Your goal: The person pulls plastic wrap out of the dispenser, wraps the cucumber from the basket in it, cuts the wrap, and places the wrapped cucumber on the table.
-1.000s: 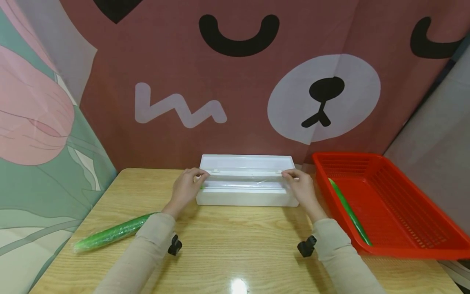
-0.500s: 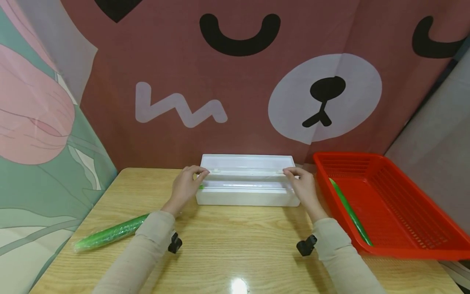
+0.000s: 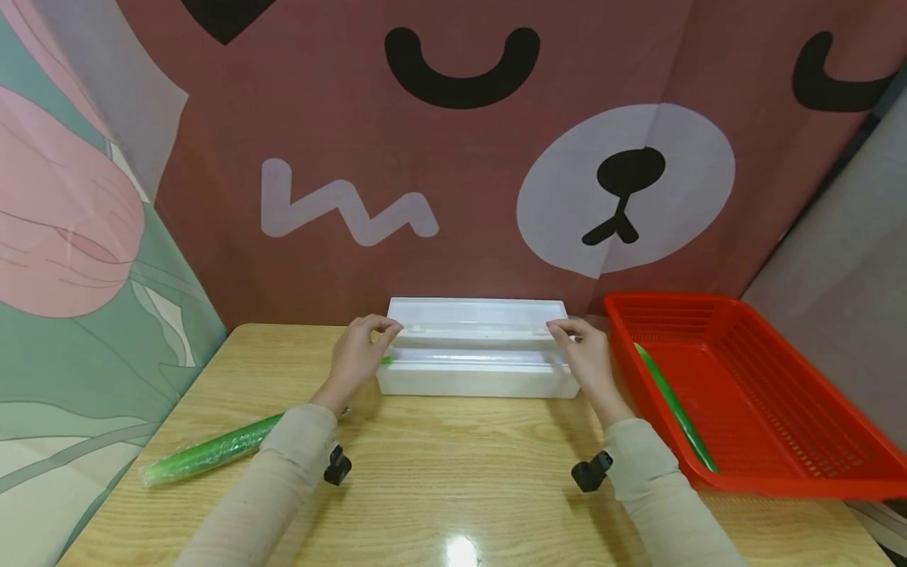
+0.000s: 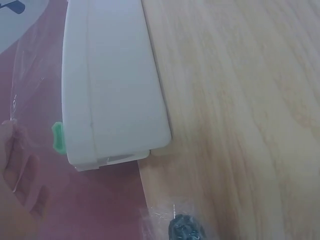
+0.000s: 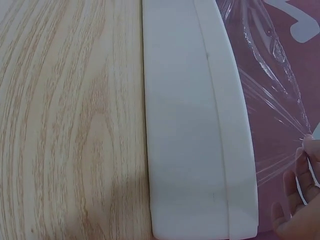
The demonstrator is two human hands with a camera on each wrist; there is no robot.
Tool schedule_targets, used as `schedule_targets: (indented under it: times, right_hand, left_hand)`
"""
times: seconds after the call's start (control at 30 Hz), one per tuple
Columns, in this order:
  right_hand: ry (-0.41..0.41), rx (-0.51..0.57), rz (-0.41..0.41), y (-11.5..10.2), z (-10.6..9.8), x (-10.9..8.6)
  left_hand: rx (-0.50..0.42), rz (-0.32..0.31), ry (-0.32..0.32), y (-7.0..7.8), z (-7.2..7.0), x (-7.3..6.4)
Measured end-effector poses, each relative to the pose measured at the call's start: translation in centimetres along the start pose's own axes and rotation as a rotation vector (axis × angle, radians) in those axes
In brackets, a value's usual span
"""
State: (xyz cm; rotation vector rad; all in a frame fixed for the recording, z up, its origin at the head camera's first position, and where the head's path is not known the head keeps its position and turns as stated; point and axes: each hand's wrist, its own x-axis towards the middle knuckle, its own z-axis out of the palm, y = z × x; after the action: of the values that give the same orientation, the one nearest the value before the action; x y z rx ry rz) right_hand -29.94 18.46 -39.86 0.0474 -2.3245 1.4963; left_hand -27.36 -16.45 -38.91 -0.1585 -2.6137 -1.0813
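Note:
A white cling film dispenser (image 3: pixel 478 383) stands at the back of the table, its lid (image 3: pixel 475 309) raised against the wall. My left hand (image 3: pixel 357 354) pinches one corner of the cling film between thumb and fingertips. At the other end, my right hand (image 3: pixel 590 354) pinches the opposite corner. In the right wrist view the clear cling film (image 5: pixel 272 87) stretches from the dispenser to those fingertips, with creases fanning out. A small green piece (image 4: pixel 58 137) sticks out at the dispenser's left end.
A film-wrapped cucumber (image 3: pixel 212 455) lies on the wooden table (image 3: pixel 453 465) at the left, partly behind my left forearm. A red plastic basket (image 3: pixel 801 490) stands at the right with a bare cucumber (image 3: pixel 676 408) along its left side. A printed cloth (image 3: pixel 468 157) hangs close behind the dispenser.
Both hands have risen very slightly, still pinching the film's corners. The dispenser, the cucumbers and the basket stay where they were.

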Motion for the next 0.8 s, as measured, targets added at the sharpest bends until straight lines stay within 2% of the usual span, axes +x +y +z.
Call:
schedule_targets:
  times: [0.37,0.8]
  right_hand:
    - [-0.038,0.048,0.025,-0.7,-0.1,0.1]
    - [-0.017,0.066,0.069,-1.1,-0.2,0.6]
  left_hand:
    - [-0.029,-0.010,0.003,0.2,-0.3,0.3]
    - [-0.028,-0.003,0.033,0.6,-0.5,1.1]
